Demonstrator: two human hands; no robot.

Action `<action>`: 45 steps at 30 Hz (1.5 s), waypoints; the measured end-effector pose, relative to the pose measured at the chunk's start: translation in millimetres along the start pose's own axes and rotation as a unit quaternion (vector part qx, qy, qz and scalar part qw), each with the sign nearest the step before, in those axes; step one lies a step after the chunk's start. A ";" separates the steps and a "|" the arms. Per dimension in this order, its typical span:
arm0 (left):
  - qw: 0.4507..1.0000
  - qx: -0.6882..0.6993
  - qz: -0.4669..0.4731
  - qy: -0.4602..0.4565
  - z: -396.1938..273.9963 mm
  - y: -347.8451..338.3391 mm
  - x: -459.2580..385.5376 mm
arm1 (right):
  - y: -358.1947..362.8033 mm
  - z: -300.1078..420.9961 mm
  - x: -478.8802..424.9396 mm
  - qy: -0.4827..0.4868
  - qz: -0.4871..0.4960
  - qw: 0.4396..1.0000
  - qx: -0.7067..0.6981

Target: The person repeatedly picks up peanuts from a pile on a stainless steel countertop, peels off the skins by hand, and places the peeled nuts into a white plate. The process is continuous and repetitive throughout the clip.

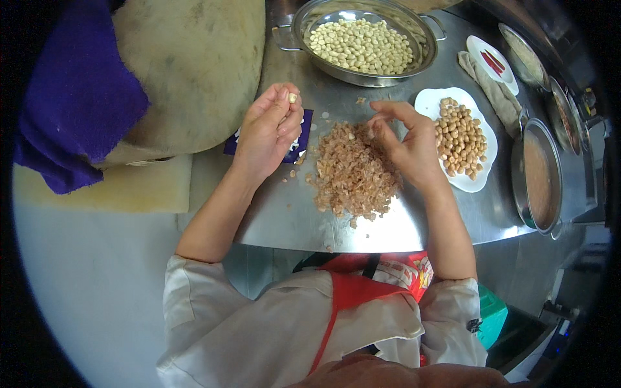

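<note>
My left hand [271, 128] pinches a pale peeled peanut [292, 97] between thumb and fingertips, above a dark purple printed card [304, 131]. Over the right edge of a heap of brown peanut skins [351, 174] hovers my right hand [407, 138], thumb and fingers apart, with nothing visible in it. Just right of that hand, a white scalloped plate [478, 179] carries unpeeled peanuts [461, 138]. Beyond both hands stands a two-handled stainless steel pan [310, 53] with many peeled peanuts [361, 46] in it.
A round wooden chopping block [204, 72] with a purple cloth [87, 92] stands at left. Along the right lie a folded cloth [490, 92], a white plate with red strips [509, 80], and a metal pot of brownish liquid [538, 179]. The steel table's front edge [310, 247] runs before me.
</note>
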State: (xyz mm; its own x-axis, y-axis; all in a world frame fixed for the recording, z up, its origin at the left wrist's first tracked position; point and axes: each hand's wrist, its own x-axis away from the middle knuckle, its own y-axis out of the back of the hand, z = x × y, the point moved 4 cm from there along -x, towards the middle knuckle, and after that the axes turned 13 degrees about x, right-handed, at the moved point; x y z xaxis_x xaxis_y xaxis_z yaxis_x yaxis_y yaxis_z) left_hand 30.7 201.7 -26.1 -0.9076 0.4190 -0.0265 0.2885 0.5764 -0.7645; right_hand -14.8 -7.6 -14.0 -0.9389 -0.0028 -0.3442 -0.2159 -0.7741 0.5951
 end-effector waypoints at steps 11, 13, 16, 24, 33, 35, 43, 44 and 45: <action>0.998 0.004 0.045 0.047 16.2 4.1 -1.1 | -6.0 -4.6 -0.3 0.035 -0.021 0.999 0.004; 0.998 -0.008 0.049 0.049 19.3 3.1 -0.3 | -10.5 -0.5 3.1 -0.016 0.003 0.998 -0.055; 0.997 -0.039 0.054 0.036 20.4 0.8 1.7 | -9.2 14.5 4.4 0.040 0.009 0.999 -0.020; 0.990 -0.135 0.035 0.026 25.0 -17.0 10.0 | -5.1 29.5 7.9 0.124 -0.038 0.991 0.009; 0.947 -0.314 0.050 -0.037 24.9 -31.2 16.6 | 0.5 38.6 12.0 0.172 -0.045 0.983 0.033; 0.939 -0.336 0.054 -0.039 23.4 -33.2 17.1 | 0.9 37.8 12.5 0.186 -0.044 0.981 0.029; 0.950 -0.279 0.128 0.061 24.9 -25.0 13.2 | 3.4 32.8 9.6 0.124 0.054 0.990 -0.035; 0.956 -0.250 0.116 0.096 26.6 -20.5 13.3 | 4.1 32.4 9.1 0.117 0.040 0.992 -0.037; 0.974 -0.161 0.114 0.112 25.9 -17.3 12.0 | 4.9 32.2 8.3 0.111 0.029 0.993 -0.039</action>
State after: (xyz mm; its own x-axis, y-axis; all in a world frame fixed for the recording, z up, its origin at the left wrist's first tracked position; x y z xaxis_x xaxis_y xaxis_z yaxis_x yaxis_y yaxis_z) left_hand 6.9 178.6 -29.9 -0.7298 0.6836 -0.0027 0.5880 0.6257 -0.5126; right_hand -32.3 9.0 9.5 -0.8651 -0.1808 -0.4679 -0.1338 -0.8157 0.5627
